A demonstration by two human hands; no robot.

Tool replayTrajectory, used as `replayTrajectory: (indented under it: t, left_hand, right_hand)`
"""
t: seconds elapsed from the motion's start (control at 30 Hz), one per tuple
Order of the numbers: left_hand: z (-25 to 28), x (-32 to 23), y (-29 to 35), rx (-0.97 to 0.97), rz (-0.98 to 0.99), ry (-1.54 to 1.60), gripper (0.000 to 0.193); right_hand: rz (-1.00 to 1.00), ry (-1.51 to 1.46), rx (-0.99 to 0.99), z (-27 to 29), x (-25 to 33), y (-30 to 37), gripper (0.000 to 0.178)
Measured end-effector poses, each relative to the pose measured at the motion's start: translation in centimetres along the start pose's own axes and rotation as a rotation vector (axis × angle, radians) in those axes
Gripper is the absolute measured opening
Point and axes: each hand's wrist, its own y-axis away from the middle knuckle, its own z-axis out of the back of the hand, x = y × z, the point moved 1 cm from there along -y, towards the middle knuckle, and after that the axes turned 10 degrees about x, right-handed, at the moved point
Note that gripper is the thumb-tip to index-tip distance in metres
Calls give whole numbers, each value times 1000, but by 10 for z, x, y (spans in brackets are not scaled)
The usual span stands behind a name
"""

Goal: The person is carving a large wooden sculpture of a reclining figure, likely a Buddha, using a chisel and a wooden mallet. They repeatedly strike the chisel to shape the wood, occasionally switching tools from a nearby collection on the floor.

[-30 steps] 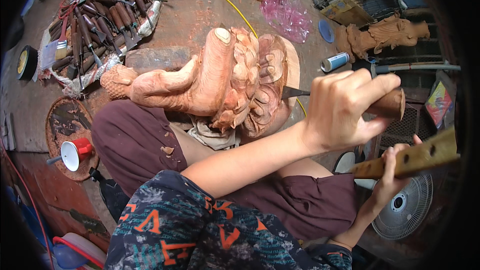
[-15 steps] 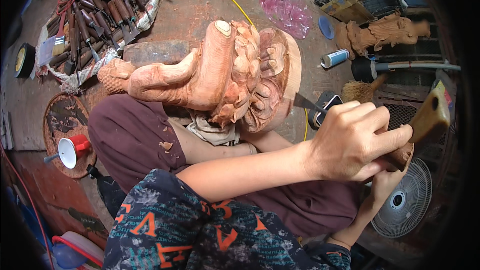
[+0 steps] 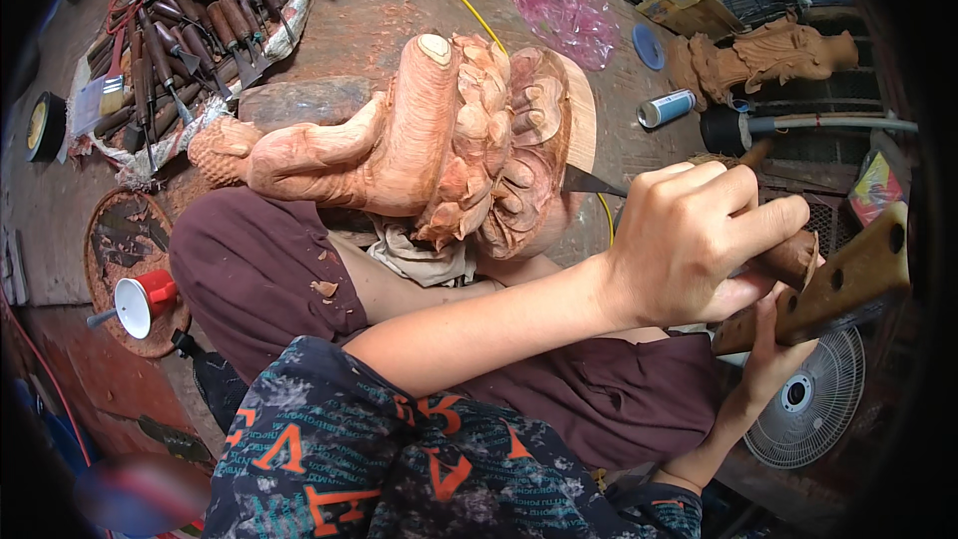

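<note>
A carved wooden figure (image 3: 394,155) lies on its side in front of me, its curly head to the left and its petalled base to the right. Gripped in my left hand (image 3: 689,240), which reaches across to the right, is a chisel (image 3: 596,182). The blade points left, its tip at the base's carved edge; its wooden handle juts out behind my fingers. Beyond that handle, my right hand (image 3: 773,344) is closed around a yellowish-brown wooden mallet (image 3: 843,279) with dark round holes. The mallet's face is close to the handle end; whether they touch, I cannot tell.
Several chisels (image 3: 215,25) lie heaped on a cloth at the far left. A wooden block (image 3: 304,102) sits behind the figure. A red mug (image 3: 148,301) rests on a round tray (image 3: 108,215). At right are a spray can (image 3: 667,109), another carving (image 3: 768,62) and a fan (image 3: 803,399).
The mallet has swung down and left towards the chisel's handle end, and more of it shows. My left hand has shifted slightly up and left with the chisel.
</note>
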Motion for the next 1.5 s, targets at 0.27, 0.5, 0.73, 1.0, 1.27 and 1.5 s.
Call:
replayTrajectory:
  t: [0.27,0.5,0.73,1.0,1.27,1.5]
  left_hand:
    - [-2,6,-3,-20,22,8,46]
    - [-1,6,-2,-1,13,32,46]
    - [2,6,0,-49,6,58,42]
    - [4,5,8,7,-4,77,41]
    - [7,-17,16,77,-11,-167,48]
    - [-1,-12,14,68,-34,18,47]
  right_hand:
    - [-4,307,64,8,-12,8,33]
    - [89,222,44,14,-14,10,46]
    - [-7,-195,-111,7,7,2,53]
    - [-20,-115,-127,7,1,23,44]
    - [5,127,-83,4,-12,26,49]
    - [83,166,-3,10,-20,26,56]
